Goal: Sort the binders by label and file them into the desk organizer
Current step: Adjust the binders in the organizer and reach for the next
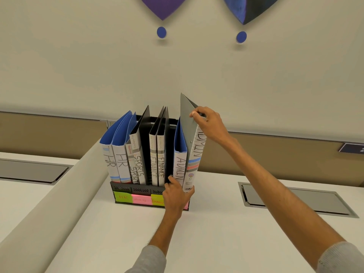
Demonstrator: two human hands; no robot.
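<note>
A black desk organizer (pixel 126 189) stands on the white desk with green, pink and yellow sticky labels on its front. It holds two blue HR binders (pixel 116 154), two SPORTS binders (pixel 137 164), two black FINANCE binders (pixel 157 160) and a blue ADMIN binder (pixel 180 160). A grey ADMIN binder (pixel 194 152) leans at the organizer's right end, its label upside down. My right hand (pixel 208 123) pinches the grey binder's top edge. My left hand (pixel 176 196) grips its bottom corner at the organizer's front right.
Grey cable-port flaps are set into the desk at the left (pixel 33 171) and at the right (pixel 291 199). A low white partition ridge (pixel 59 203) runs diagonally on the left. The wall behind carries blue and purple decorations (pixel 162 32).
</note>
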